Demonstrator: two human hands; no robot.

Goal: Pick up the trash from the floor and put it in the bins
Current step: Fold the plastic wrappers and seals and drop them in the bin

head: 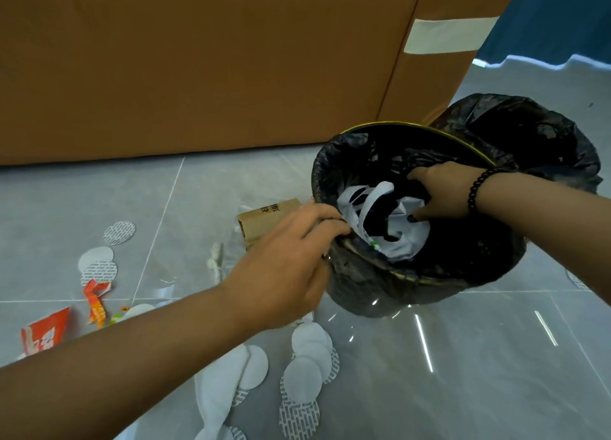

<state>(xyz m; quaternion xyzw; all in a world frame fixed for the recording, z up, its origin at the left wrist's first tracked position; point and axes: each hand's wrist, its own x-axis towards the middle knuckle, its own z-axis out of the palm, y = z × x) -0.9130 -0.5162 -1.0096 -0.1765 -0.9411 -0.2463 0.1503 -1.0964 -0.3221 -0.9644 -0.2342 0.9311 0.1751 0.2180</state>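
Grey tiled floor (429, 390) carries white paper discs (307, 367) just before the bin (380, 284). Left hand (291, 261) pinches the bin's near rim; right hand (446, 194), fingers curled, pushes the white bag (373, 228) inside it. Behind stands a brown sofa (198, 69).

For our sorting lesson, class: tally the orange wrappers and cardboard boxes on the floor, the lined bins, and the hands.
Orange wrappers: 2
Cardboard box: 1
Black-lined bin: 1
Hands: 2, left hand and right hand
Total: 6
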